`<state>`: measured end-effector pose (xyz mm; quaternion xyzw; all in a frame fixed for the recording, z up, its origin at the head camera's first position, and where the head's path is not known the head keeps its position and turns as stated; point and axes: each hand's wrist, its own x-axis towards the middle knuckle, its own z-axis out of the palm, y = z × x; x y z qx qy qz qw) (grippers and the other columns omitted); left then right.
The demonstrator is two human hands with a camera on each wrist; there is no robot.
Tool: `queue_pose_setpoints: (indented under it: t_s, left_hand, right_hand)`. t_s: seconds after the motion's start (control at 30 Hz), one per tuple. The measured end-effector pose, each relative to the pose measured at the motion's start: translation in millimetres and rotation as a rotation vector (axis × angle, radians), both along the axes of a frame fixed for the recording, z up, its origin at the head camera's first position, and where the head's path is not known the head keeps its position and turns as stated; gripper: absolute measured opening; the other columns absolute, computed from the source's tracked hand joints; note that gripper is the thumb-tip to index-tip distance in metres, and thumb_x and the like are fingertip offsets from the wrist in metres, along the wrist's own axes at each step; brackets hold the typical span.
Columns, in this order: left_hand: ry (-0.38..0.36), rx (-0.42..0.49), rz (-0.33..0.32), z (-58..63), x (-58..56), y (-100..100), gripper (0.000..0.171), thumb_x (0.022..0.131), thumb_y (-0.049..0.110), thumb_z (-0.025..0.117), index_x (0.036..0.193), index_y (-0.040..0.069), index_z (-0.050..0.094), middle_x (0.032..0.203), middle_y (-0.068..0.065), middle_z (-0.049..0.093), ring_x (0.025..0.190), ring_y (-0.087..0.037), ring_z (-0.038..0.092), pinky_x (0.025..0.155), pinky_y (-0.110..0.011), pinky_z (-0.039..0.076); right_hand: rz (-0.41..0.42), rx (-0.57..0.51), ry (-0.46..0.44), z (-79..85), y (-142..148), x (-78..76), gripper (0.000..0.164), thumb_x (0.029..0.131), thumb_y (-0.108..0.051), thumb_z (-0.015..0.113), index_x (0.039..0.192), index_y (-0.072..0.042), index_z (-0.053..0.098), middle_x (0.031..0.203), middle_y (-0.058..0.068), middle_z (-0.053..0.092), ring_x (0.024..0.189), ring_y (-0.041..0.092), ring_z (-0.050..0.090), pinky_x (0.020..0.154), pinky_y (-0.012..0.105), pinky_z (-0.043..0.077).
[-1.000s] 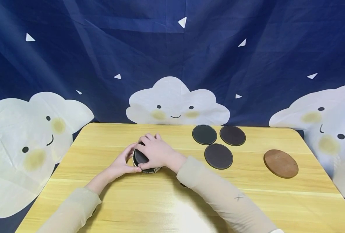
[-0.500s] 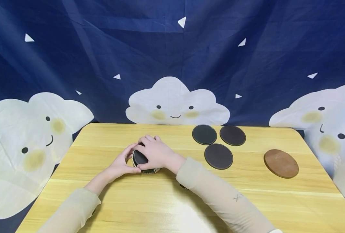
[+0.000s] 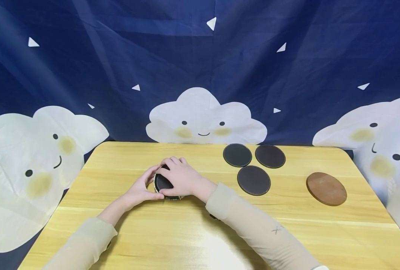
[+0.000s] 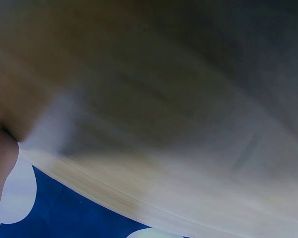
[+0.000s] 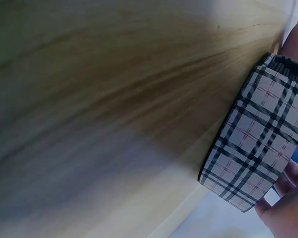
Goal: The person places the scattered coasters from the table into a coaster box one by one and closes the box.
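Note:
In the head view, a round black leather-like coaster (image 3: 163, 182) lies level in the mouth of a plaid coaster holder (image 5: 253, 139), left of the table's middle. My left hand (image 3: 140, 191) curves round the holder's left side, thumb at its near edge, fingers at its far edge. From the right, my right hand (image 3: 185, 179) reaches over the top, thumb and fingers bent over the coaster's opposite edges. It hides the coaster's right part. The right wrist view shows the holder's white, black and red checked side standing on the table, with part of a hand beside it.
Three dark round coasters (image 3: 253, 180) lie close together at the back of the wooden table (image 3: 173, 240), right of my hands. Farther right is a brown round coaster or disc (image 3: 326, 189). Behind the table hangs a dark blue cloth (image 3: 173, 56) printed with clouds.
Both hands stay in the same place at the holder. A little less of its plaid side shows below the right hand than a second ago.

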<state>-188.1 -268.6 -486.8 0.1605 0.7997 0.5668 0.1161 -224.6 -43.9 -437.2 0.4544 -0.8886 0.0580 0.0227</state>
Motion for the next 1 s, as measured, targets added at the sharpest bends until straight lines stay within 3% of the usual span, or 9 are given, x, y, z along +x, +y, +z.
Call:
queue_pose_setpoints:
  t_s: [0.13,0.33,0.43,0.73,0.93,1.0]
  left_hand:
    - [0.011,0.005,-0.008,-0.4,-1.8,0,0.106,0.081,0.013,0.094,0.166,0.007,0.031,0.165,-0.025,0.041,0.151,-0.046,0.04,0.11,-0.006,0.032]
    - [0.024,0.039,-0.014,-2.0,-4.1,0,0.106,0.08,0.01,0.094,0.166,0.007,0.031,0.165,-0.026,0.041,0.138,0.002,0.05,0.112,-0.006,0.032]
    - [0.026,0.049,-0.017,-2.2,-4.1,0,0.106,0.08,0.01,0.094,0.166,0.006,0.031,0.165,-0.027,0.04,0.129,0.014,0.05,0.111,-0.005,0.032]
    - [0.028,0.036,-0.006,-1.0,-1.2,1,0.106,0.079,0.009,0.094,0.165,0.006,0.032,0.16,-0.027,0.046,0.132,0.005,0.051,0.111,-0.005,0.033]
    - [0.019,0.053,-0.016,-1.5,-0.4,1,0.108,0.079,0.011,0.095,0.166,0.006,0.031,0.16,-0.028,0.046,0.131,0.008,0.051,0.111,-0.005,0.033]
    - [0.021,0.054,-0.016,-1.5,-0.2,1,0.108,0.079,0.01,0.095,0.166,0.006,0.031,0.16,-0.028,0.045,0.134,0.004,0.051,0.111,-0.005,0.034]
  right_hand:
    - [0.001,-0.001,0.011,-0.5,3,-0.2,0.06,0.096,-0.059,0.068,0.145,-0.026,0.059,0.152,0.003,0.051,0.14,0.022,0.046,0.113,0.044,0.043]
    - [0.02,-0.001,0.037,1.3,8,1.2,0.066,0.095,-0.06,0.07,0.148,-0.025,0.058,0.151,0.003,0.052,0.14,0.021,0.046,0.114,0.042,0.043]
    - [0.022,0.007,0.044,1.8,11,1.1,0.068,0.095,-0.062,0.069,0.15,-0.025,0.056,0.152,0.003,0.051,0.141,0.022,0.045,0.115,0.042,0.042]
    - [0.018,0.016,0.043,6.6,23,4.0,0.066,0.094,-0.063,0.07,0.148,-0.026,0.057,0.151,0.004,0.052,0.142,0.023,0.045,0.117,0.044,0.041]
    - [0.022,0.039,0.062,10.5,34,7.3,0.067,0.095,-0.063,0.069,0.149,-0.025,0.057,0.151,0.003,0.052,0.143,0.023,0.044,0.118,0.045,0.041]
    - [0.026,0.039,0.071,11.7,38,8.3,0.068,0.095,-0.063,0.069,0.149,-0.024,0.056,0.151,0.004,0.052,0.143,0.024,0.045,0.118,0.045,0.041]
